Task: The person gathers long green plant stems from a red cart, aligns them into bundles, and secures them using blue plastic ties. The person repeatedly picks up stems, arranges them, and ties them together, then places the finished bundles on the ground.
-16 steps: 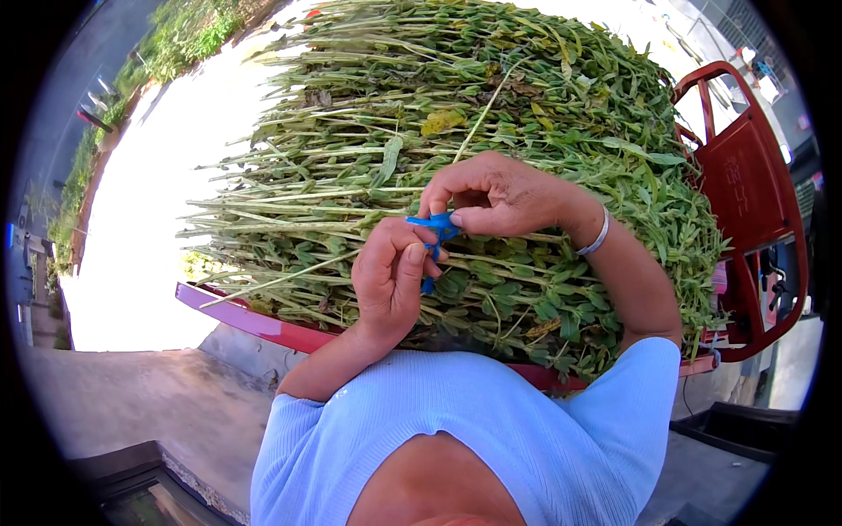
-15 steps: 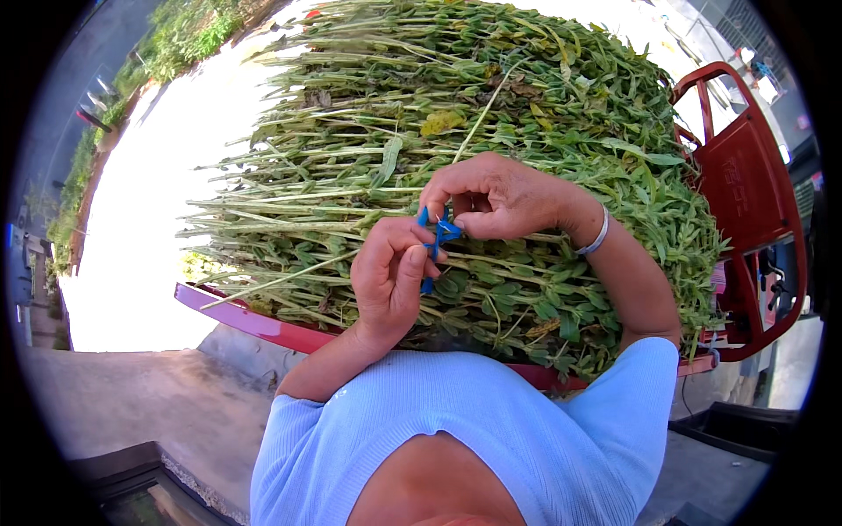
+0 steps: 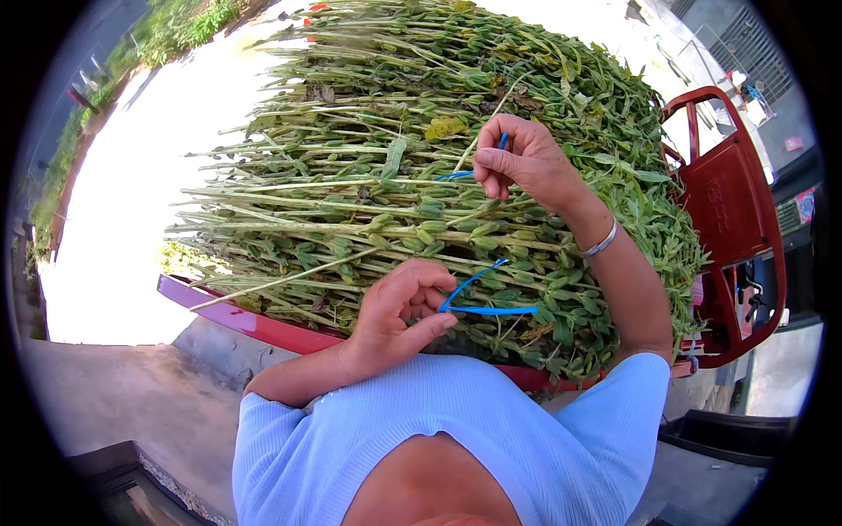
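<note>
- A huge pile of green plant stalks (image 3: 368, 193) fills the middle of the view. The stalks lie flat, stacked one on top of another, with leaves and little pods all along them.
- The pile sits in a red cart (image 3: 254, 323). Its red edge shows under the stalks, and a red metal frame (image 3: 732, 202) stands up on the right side.
- Pale, sunny ground (image 3: 123, 245) lies past the pile on the left, with a strip of grass at its far edge.
- The person wears a light blue short-sleeved top (image 3: 579, 447), low in the view.
- The right hand (image 3: 526, 162) is lifted high, up against the top part of the pile. Its fingers are pinched closed on one end of a thin blue string (image 3: 478, 171). A bit of the string pokes up above the fingers and a bit trails out to the left over the stalks.
- The left hand (image 3: 399, 316) is lower down, close to the body, in front of the bottom stalks. Its fingers are curled in, and the thumb and first finger nip the end of a blue string piece (image 3: 487, 302). That piece makes a loop and then runs out to the right, lying on the leaves.
- The two hands are well apart, one above the other.
- A thin silver bracelet (image 3: 602, 241) goes around the right wrist.
</note>
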### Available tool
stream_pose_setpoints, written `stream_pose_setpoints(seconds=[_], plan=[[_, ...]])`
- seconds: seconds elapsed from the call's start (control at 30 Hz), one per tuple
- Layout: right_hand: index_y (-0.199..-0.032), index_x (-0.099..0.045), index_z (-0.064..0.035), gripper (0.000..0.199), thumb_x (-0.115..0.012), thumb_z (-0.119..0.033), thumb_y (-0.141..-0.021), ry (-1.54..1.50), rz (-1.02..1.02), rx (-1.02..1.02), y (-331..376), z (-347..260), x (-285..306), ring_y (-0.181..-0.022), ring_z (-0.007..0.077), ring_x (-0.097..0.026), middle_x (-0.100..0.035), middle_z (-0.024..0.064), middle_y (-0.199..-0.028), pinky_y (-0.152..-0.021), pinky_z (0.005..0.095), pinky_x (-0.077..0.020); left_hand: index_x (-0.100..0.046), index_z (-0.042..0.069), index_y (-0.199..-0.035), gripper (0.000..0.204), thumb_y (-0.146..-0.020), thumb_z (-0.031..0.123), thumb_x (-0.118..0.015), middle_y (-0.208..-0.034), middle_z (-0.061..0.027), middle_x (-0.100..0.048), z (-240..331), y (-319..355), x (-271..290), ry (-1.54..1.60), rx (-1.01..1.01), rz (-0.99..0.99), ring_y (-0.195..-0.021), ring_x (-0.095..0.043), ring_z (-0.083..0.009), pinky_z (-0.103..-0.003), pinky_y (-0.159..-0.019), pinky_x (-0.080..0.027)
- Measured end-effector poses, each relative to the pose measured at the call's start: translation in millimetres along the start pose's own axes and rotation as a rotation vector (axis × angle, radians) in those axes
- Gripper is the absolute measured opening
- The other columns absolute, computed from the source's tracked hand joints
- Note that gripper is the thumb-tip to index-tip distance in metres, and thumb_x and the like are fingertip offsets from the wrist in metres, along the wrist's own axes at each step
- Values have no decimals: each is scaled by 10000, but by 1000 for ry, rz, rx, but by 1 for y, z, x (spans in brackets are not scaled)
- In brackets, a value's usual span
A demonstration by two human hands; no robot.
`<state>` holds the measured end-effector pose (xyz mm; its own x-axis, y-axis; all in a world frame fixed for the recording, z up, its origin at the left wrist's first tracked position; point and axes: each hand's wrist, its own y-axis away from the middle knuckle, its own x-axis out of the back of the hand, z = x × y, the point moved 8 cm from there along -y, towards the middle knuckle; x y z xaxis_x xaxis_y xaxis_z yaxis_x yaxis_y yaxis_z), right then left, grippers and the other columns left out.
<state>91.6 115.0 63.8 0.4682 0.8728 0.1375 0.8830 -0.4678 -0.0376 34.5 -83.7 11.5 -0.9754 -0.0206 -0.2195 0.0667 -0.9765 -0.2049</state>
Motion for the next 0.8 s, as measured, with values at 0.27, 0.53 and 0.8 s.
stream_pose_setpoints(seconds=[0.27, 0.53, 0.8], plan=[[-938, -612, -36, 95, -605, -131, -938, 273, 227, -194, -86, 29, 47, -606, 71, -621, -654, 34, -763, -498, 204, -501, -591, -13, -1178, 321, -869, -93, -623, -1043, -129, -658, -5, 0, -6, 73, -17, -203, -918, -659, -161, -268, -765, -563], [-1078, -643, -18, 291, -691, -190, -848, 851, -160, 33, -136, 89, 41, -726, 183, -673, -672, 120, -984, -707, 333, -545, -631, 29, -1068, 258, -816, 5, -679, -973, -81, -690, 25, 5, -13, -166, -349, -418, -867, -668, -288, -374, -751, -552], [-1336, -474, -77, 735, -816, -294, -723, 1409, 214, -169, -140, 67, 149, -1012, 320, -633, -604, 196, -1200, -885, 418, -513, -612, 17, -1119, 313, -814, 33, -678, -1062, -116, -663, 15, 6, -16, -218, -293, -476, -953, -641, -314, -394, -816, -538]])
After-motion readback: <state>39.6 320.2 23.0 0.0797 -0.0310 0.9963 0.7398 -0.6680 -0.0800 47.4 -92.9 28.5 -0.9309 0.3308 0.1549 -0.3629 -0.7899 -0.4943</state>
